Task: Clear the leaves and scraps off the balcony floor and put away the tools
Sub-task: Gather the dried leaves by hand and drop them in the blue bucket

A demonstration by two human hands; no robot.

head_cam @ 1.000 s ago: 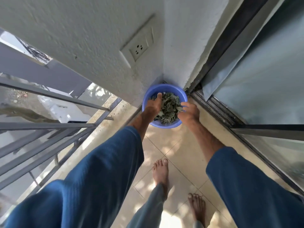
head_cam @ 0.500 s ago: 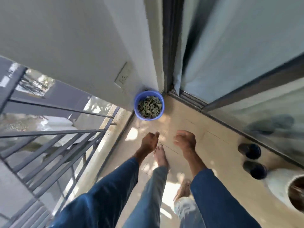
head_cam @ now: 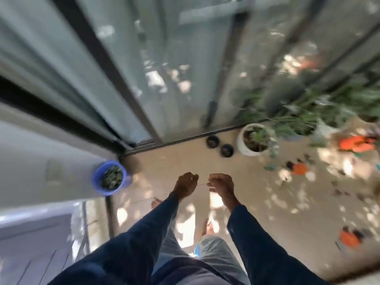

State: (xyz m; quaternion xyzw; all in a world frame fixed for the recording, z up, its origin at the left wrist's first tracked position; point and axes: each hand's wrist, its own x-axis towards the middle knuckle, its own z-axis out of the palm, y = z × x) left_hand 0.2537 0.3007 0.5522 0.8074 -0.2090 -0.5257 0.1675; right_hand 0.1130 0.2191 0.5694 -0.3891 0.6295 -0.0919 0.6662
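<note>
Closest in, two dark blue sleeves reach forward over grey trousers, and a bare foot shows on the pale tiled floor between the arms. Past the cuffs, the left hand and right hand hang side by side above the tiles, close together but not touching, with the fingers of both curled inward. A thin pale line shows between the fingertips, and the blur makes it impossible to tell whether either hand pinches anything. To the left of the left hand, a blue bucket filled with dry leaves stands on the floor in the corner, right against the white wall. Off to the right, dark scraps lie scattered over the tiles among several orange things, too smeared to name. Farther on, two small dark pots sit just beside a white pot with a plant in it, near the track of the sliding glass door, and leafy green plants crowd the far right corner
</note>
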